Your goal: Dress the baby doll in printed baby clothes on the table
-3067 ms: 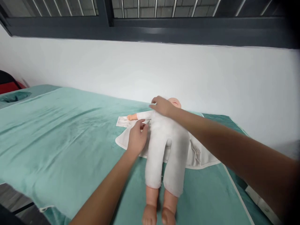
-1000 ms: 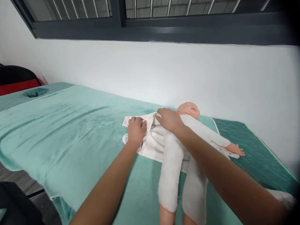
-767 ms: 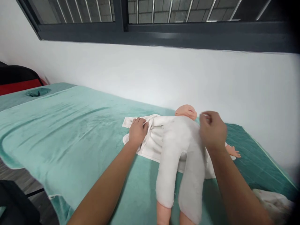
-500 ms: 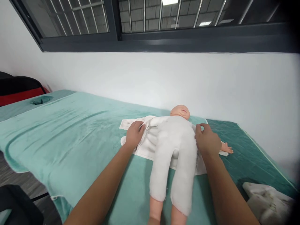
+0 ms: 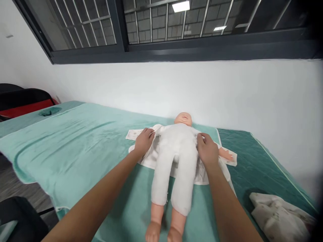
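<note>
A baby doll with a white padded body [image 5: 178, 141] lies on its back, its head toward the wall and its bare feet toward me. Beneath it a white baby garment [image 5: 151, 158] is spread, one flat sleeve reaching left and one lying by the doll's hand on the right. My left hand [image 5: 144, 141] pinches the garment's edge beside the doll's shoulder on the left. On the other side, my right hand [image 5: 208, 149] is closed on the garment edge against the doll's upper body.
A green cloth [image 5: 75, 144] covers the table, with a darker green pad [image 5: 257, 158] at right. A crumpled white cloth [image 5: 280, 215] lies front right. Behind are a wall and a barred window. Black and red bags [image 5: 25, 102] sit far left.
The doll now appears further left and straighter. My right hand has moved left with the garment edge, and the right sleeve shows more fully around the doll's hand. The view has shifted slightly.
</note>
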